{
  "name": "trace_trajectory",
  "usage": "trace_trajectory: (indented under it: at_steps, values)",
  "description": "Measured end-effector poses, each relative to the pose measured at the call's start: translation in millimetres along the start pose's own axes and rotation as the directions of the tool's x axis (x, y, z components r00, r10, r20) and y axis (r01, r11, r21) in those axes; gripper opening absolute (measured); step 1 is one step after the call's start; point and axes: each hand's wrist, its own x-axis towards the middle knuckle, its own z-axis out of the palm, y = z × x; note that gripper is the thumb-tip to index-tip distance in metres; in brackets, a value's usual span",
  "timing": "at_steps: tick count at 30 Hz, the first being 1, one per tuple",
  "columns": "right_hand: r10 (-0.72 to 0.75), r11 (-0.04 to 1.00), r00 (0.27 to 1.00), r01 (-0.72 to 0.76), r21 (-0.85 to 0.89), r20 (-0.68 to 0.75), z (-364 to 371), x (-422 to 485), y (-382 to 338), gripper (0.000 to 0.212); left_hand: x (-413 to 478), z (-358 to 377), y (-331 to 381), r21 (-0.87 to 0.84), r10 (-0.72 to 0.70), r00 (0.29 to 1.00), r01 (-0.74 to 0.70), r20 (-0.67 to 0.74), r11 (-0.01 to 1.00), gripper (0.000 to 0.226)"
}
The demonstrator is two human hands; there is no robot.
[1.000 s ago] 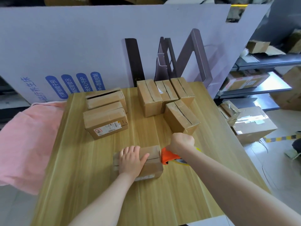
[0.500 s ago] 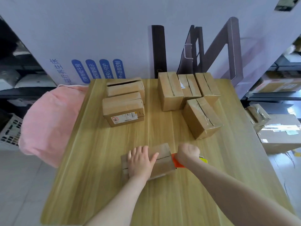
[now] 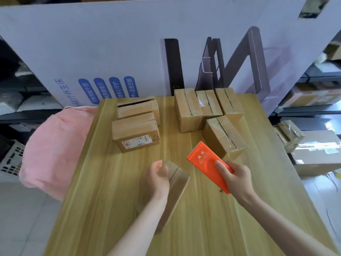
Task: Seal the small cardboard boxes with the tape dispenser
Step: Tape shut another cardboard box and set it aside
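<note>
Small cardboard box [image 3: 177, 183] — lower centre of frame, no longer flat on the surface [image 3: 203, 228]; tipped on edge, held by left grip [image 3: 159, 179]. Orange tape dispenser [image 3: 204, 161] — lifted clear, clasped in right grip [image 3: 239, 179]. Strip likely finished; next face or stack due.

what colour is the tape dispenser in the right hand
Bright orange, with raised lettering on its face; the tape dispenser shows best in the head view, gripped by the right hand.

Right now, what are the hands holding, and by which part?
The right hand pinches the orange tape dispenser by its near end, thumb on top. The left hand grips the small cardboard box near its far end.
</note>
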Motion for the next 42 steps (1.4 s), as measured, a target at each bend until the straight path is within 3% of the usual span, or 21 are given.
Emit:
trace_trajectory:
  at_steps: [3, 7, 10, 16, 23, 28, 30, 33, 38, 42]
  values:
    - [-0.084, 0.995, 0.996, 0.084, 0.044, 0.001, -9.9, -9.6, -16.8, 0.014, -13.3, -25.5, 58.4, -0.284, 0.173, 0.945, -0.091, 0.278, 0.954, 0.016]
    - [-0.146, 0.987, 0.989, 0.146, 0.067, -0.008, -17.2, -15.3, -31.4, 0.008, -25.7, -50.5, 106.7, -0.267, 0.281, 0.800, -0.158, 0.531, 0.951, 0.021]
    - [-0.148, 0.984, 0.989, 0.146, 0.105, 0.015, -19.2, -18.5, -43.8, 0.017, -29.5, -58.9, 120.5, -0.250, 0.295, 0.727, -0.174, 0.620, 0.953, 0.021]
    - [-0.119, 0.976, 0.991, 0.106, 0.189, 0.057, -17.0, -21.6, -55.9, 0.025, -27.6, -68.4, 130.3, -0.305, 0.221, 0.694, -0.002, 0.685, 0.952, 0.036]
    - [-0.078, 0.967, 0.994, 0.055, 0.247, 0.083, -8.8, -25.2, -67.4, 0.024, -25.7, -73.6, 132.1, -0.344, 0.150, 0.726, 0.125, 0.671, 0.930, 0.023]
    - [-0.075, 0.971, 0.995, 0.058, 0.233, 0.064, -3.0, -29.8, -70.0, 0.022, -20.3, -81.3, 128.4, -0.338, 0.034, 0.703, 0.298, 0.710, 0.893, 0.067]
    - [-0.084, 0.976, 0.994, 0.068, 0.209, 0.069, -0.7, -31.0, -68.0, 0.019, -18.8, -81.8, 127.0, -0.313, 0.033, 0.737, 0.246, 0.675, 0.917, 0.058]
    - [-0.139, 0.984, 0.989, 0.133, 0.115, 0.047, 4.0, -32.5, -64.6, 0.019, -19.8, -80.2, 124.2, -0.261, 0.064, 0.816, 0.108, 0.574, 0.959, 0.022]
    - [-0.246, 0.952, 0.969, 0.245, -0.184, 0.018, 14.1, -35.1, -69.1, 0.057, -12.7, -76.1, 123.9, -0.238, 0.096, 0.923, -0.004, 0.373, 0.971, 0.011]
    - [-0.214, 0.924, 0.977, 0.207, -0.321, 0.014, 14.8, -33.9, -74.4, 0.033, 1.5, -75.6, 122.8, -0.154, 0.126, 0.939, -0.080, 0.321, 0.985, 0.005]
